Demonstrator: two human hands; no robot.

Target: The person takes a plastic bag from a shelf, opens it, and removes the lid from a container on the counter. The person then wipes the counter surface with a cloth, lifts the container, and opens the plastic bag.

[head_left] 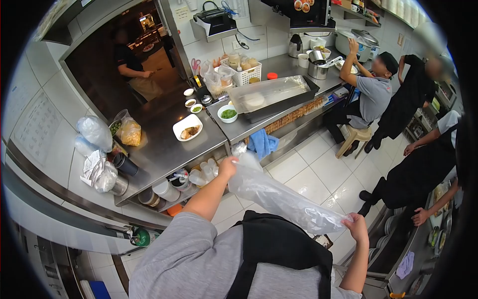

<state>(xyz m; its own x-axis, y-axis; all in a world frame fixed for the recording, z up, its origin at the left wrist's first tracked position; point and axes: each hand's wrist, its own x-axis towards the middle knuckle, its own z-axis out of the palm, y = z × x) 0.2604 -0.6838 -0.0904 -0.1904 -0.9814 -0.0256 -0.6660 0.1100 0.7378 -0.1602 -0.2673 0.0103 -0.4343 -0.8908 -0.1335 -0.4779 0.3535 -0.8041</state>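
Where the left fingers (232, 162) and right fingers (350, 221) grasped it, one clear plastic bag (281, 197) hung stretched between them, inner folds indistinct. Left of the left fingers: plastic containers (199, 176), shelved, contents unclear, partly cut off by the left forearm (204, 197). Beyond those fingers: white dish (181, 130), browned food; white bowl (222, 117), chopped greens; dark tray (296, 108), pale contents blurred under a translucent cover (279, 89).

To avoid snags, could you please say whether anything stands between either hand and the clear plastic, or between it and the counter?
Nothing visible separates the left hand or right hand from the clear plastic; both hold it. Toward the counter, a blue cloth hangs at the edge, beyond the left hand.
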